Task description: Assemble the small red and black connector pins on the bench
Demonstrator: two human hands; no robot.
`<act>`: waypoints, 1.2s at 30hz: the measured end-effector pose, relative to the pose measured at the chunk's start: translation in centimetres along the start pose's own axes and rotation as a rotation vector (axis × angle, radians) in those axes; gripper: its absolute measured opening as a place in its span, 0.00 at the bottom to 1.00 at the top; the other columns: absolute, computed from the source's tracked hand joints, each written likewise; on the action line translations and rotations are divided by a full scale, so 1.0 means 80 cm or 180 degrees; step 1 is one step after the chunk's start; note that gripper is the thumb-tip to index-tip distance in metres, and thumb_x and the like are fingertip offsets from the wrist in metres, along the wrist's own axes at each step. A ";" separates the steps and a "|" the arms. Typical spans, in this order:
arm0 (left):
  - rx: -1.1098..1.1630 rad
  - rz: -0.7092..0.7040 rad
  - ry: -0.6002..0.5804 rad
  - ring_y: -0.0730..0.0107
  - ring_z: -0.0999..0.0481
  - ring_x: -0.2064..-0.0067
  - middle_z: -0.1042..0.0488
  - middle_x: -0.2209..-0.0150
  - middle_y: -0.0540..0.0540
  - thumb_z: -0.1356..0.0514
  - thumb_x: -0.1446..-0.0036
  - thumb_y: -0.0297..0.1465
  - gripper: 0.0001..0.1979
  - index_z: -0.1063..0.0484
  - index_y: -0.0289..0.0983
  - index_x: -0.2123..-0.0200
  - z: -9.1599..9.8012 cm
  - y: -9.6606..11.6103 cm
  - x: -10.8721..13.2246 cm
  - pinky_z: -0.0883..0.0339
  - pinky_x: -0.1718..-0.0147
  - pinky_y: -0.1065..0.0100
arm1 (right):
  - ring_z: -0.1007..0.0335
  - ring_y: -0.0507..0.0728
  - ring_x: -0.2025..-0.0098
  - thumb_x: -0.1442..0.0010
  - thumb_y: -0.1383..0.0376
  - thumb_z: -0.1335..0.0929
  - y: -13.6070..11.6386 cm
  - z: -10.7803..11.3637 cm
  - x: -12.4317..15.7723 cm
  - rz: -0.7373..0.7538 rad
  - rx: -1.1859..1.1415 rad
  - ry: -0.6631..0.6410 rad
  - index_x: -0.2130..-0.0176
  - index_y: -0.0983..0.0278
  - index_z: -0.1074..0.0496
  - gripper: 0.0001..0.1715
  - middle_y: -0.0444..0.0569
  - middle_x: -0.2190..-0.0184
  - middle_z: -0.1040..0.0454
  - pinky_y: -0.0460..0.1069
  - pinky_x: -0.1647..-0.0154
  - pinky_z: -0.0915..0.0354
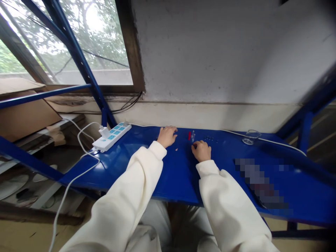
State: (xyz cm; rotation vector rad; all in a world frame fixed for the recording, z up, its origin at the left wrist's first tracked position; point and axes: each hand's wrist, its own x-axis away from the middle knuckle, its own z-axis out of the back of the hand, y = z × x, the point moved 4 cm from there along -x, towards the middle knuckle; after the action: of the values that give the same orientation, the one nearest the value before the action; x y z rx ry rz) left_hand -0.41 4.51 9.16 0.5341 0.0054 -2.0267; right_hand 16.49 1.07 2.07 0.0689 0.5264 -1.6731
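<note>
My left hand (167, 136) is over the far middle of the blue table (175, 175), its fingers apart and nothing visible in them. Just below it lies a tiny pinkish scrap (176, 149). My right hand (202, 150) is closed, fingers curled down toward the tabletop; what they hold, if anything, is hidden. Right beyond its fingertips are a small red piece (189, 135) and a few small clear tube-like pieces (193, 135). Several tiny clear or dark bits (209, 138) lie to the right of these, too small to name.
A white power strip (112, 136) with a plugged-in charger (104, 131) sits at the left, its white cable hanging over the edge. A clear round container (248, 141) stands at the back right. A pixelated dark object (262, 185) lies nearer. Blue frame posts (78, 59) rise by the window.
</note>
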 end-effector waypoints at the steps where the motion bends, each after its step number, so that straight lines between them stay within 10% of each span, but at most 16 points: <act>1: 0.0085 -0.0104 0.0107 0.63 0.33 0.56 0.29 0.60 0.44 0.47 0.47 0.28 0.10 0.32 0.38 0.60 -0.003 0.011 0.003 0.44 0.57 0.62 | 0.38 0.60 0.57 0.46 0.63 0.38 0.000 -0.001 0.000 -0.0007 0.0009 0.0004 0.62 0.63 0.28 0.13 0.55 0.60 0.30 0.52 0.63 0.45; 12: 0.0199 0.0103 -0.0236 0.54 0.39 0.48 0.45 0.43 0.37 0.50 0.51 0.21 0.35 0.55 0.42 0.40 -0.097 0.058 0.011 0.44 0.55 0.54 | 0.45 0.61 0.45 0.45 0.64 0.39 -0.002 -0.014 0.000 -0.0007 -0.0098 -0.0394 0.50 0.62 0.35 0.22 0.56 0.46 0.38 0.59 0.49 0.49; 22: -0.0010 0.0141 0.0120 0.58 0.35 0.55 0.32 0.59 0.39 0.50 0.45 0.26 0.13 0.36 0.36 0.56 -0.101 0.064 -0.011 0.44 0.57 0.57 | 0.47 0.62 0.44 0.45 0.64 0.39 -0.001 -0.016 -0.001 -0.0043 -0.0189 -0.0427 0.50 0.62 0.35 0.22 0.56 0.46 0.38 0.61 0.49 0.50; 36: 0.0325 0.0210 0.0316 0.65 0.30 0.65 0.31 0.67 0.44 0.50 0.46 0.25 0.06 0.34 0.37 0.69 -0.077 0.064 -0.005 0.39 0.66 0.65 | 0.51 0.61 0.42 0.43 0.62 0.41 -0.003 -0.024 -0.001 -0.0044 -0.0168 -0.0584 0.48 0.61 0.37 0.23 0.55 0.44 0.41 0.64 0.47 0.54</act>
State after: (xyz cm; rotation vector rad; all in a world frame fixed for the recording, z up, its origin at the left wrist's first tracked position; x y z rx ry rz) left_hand 6.34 3.64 4.83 0.6904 -0.0553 -1.9421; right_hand 15.83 1.85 0.47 -0.1259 0.4327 -1.6586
